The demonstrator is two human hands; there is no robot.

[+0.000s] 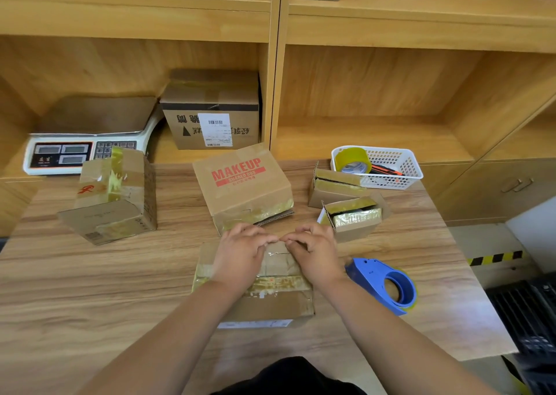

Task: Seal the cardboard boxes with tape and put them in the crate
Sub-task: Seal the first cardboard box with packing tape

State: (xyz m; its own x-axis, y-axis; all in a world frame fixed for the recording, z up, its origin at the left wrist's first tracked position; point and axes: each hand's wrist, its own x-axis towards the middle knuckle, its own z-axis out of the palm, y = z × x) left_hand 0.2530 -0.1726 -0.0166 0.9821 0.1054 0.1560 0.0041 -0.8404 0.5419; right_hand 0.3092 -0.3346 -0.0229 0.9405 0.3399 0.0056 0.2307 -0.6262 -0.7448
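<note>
A flat cardboard box (270,307) with old yellowish tape lies on the wooden table (90,289) right in front of me. My left hand (240,256) and my right hand (314,256) both rest on its top. Their bent fingers meet at the far edge of the box and hook over it. A blue tape dispenser (388,286) lies on the table just right of this box, untouched. A black crate (529,316) stands on the floor past the table's right edge.
Behind the box stand a "MAKEUP" carton (240,184), a taped carton (117,196) at the left and two small open boxes (346,205) at the right. A white basket (391,165) holds a yellow tape roll (352,159). A scale (84,135) and another carton (210,111) sit on the shelf.
</note>
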